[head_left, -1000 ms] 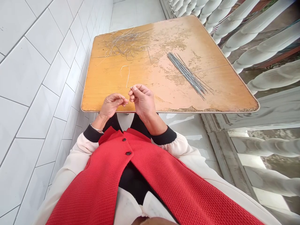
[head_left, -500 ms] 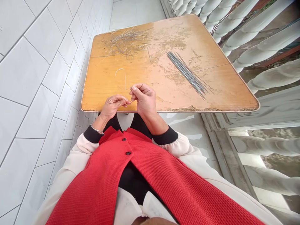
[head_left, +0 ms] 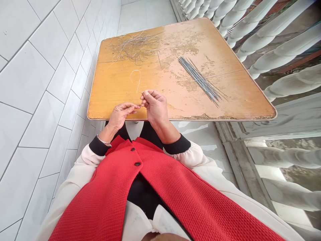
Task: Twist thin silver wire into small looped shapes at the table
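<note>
Thumb and forefinger of my right hand [head_left: 155, 103] pinch a thin bent wire [head_left: 139, 80] near the table's front edge. Its far part curves over like a hook above the tabletop. Close beside it, my left hand [head_left: 122, 113] has its thumb and fingers pressed together, with the fingertips meeting those of my right hand. Part of the wire seems to run between both hands, but the fingers hide most of it there. Farther back on the table lies a loose tangle of bent wires [head_left: 136, 45].
A bundle of straight grey wires [head_left: 200, 80] lies on the right half of the worn wooden table [head_left: 115, 90], with one long wire across it. A single bent wire [head_left: 159, 59] rests near the tangle. A white tiled wall [head_left: 37, 77] stands at left, a white balustrade [head_left: 265, 36] at right.
The hooked end of the wire has swung round to the right and its curve faces differently. Both hands stay almost in place, still pinching.
</note>
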`<state>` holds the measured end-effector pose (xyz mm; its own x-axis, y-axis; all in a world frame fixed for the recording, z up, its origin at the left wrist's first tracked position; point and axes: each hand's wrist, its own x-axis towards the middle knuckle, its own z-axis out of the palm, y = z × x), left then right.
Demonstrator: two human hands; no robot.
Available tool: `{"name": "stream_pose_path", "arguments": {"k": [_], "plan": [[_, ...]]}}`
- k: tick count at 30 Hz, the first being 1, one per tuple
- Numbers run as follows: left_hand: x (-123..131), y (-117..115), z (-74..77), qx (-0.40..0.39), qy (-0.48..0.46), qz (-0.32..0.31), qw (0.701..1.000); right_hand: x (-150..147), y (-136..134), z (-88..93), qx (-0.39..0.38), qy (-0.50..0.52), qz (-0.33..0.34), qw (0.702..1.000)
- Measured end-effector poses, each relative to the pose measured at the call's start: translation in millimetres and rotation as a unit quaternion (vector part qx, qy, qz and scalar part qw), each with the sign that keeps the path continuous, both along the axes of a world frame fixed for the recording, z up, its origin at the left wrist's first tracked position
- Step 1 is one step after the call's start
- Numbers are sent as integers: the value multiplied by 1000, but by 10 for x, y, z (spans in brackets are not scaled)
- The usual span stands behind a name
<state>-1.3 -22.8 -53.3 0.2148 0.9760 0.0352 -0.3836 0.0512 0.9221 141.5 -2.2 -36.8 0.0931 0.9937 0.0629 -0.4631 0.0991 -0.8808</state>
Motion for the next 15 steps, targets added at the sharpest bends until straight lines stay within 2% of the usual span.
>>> {"name": "stream_pose_path", "arguments": {"k": [7,10,15], "plan": [[-128,36,72,-18,-3,-12,1000,57,39,-40,17,-30,21,999],[-271,129,190,-4,6,-6,1000,90,61,-53,22,-50,32,998],[-317,273,440,-5,126,20,992,84,58,-88,31,-78,60,995]]}}
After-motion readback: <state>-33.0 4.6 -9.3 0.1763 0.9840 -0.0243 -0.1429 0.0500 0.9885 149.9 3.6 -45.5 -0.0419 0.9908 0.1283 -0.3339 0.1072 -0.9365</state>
